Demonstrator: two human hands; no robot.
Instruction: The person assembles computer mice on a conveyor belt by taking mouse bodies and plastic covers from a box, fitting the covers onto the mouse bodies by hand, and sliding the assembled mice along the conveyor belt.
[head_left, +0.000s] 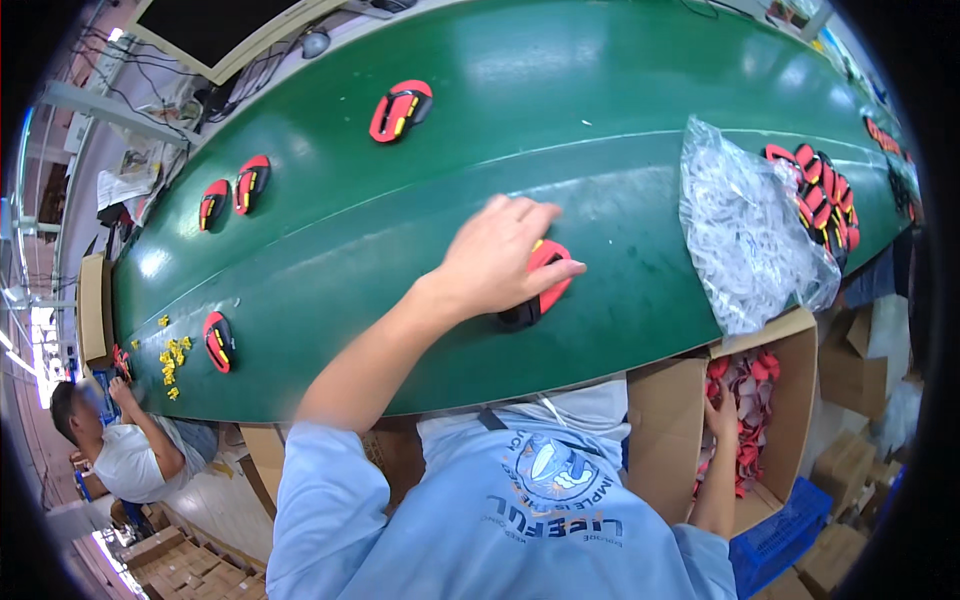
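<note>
My left hand reaches out over the green conveyor belt and lies on a red and black plastic part, fingers spread over its top and gripping it. My right hand is down inside an open cardboard box at the belt's near edge, among several red pieces. Its fingers are partly hidden, so what they grasp is unclear.
More red-black parts lie on the belt, with small yellow pieces nearby. A heap of clear plastic bags and a pile of parts sit at right. A co-worker sits lower left. A blue crate stands below the box.
</note>
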